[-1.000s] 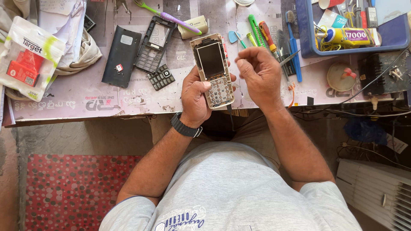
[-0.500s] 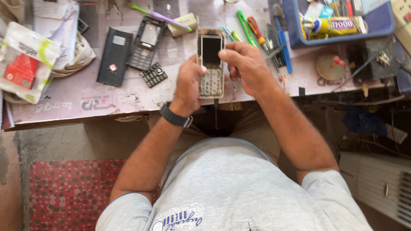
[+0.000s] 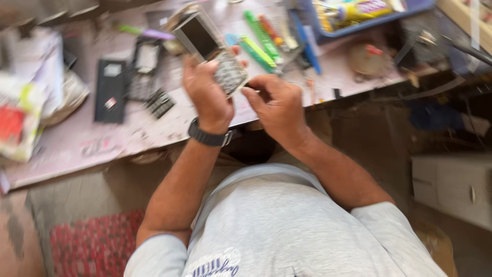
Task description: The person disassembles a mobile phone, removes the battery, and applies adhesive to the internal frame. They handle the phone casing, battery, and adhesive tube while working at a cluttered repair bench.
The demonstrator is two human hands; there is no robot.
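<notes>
keypad phone (image 3: 212, 51), a silver bar handset with a dark screen and grey keys, is held tilted above the near edge of the pale pink workbench (image 3: 77, 149), its screen end pointing up and to the left. left hand (image 3: 207, 97), with a dark watch (image 3: 207, 137) on the wrist, has its fingers wrapped around the phone's body from behind, while right hand (image 3: 277, 105) sits just beside the keypad end with its fingers curled in and its fingertips (image 3: 247, 92) touching the phone's lower corner. on the bench to the left lie a black back cover (image 3: 109, 91), a dark phone frame (image 3: 143, 72) and a loose keypad piece (image 3: 160, 103), and to the right green and orange tools (image 3: 261, 36) and a blue tray (image 3: 359, 23), all blurred.
</notes>
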